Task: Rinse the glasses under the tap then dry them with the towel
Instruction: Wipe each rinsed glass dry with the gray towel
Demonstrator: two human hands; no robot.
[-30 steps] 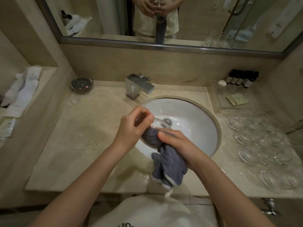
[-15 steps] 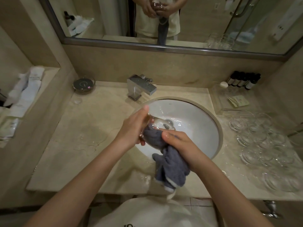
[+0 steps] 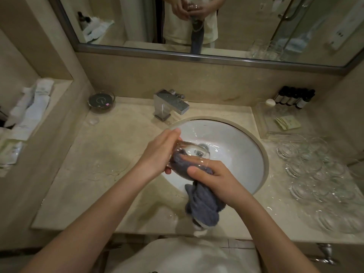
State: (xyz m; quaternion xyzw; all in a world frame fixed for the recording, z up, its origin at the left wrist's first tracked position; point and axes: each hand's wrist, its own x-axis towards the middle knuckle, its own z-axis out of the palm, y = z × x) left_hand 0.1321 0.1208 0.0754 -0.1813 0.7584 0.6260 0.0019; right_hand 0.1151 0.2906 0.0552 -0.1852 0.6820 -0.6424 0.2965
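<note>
Over the left part of the white sink, my left hand grips a clear glass that lies tilted on its side, mouth toward my right hand. My right hand holds a grey-blue towel; its fingers push a bunched part of the towel into the glass. The rest of the towel hangs down past the counter's front edge. The square chrome tap stands behind the sink, with no water visibly running. Several clear glasses stand grouped on the counter to the right.
A dark round dish sits at the counter's back left. A clear tray with sachets and small dark bottles lies at the back right. White packets fill the left ledge. A mirror runs along the back wall.
My left hand has turned the glass, tipping it more onto its side, while my right hand has worked the towel deeper inside. Both hands stay over the sink.
</note>
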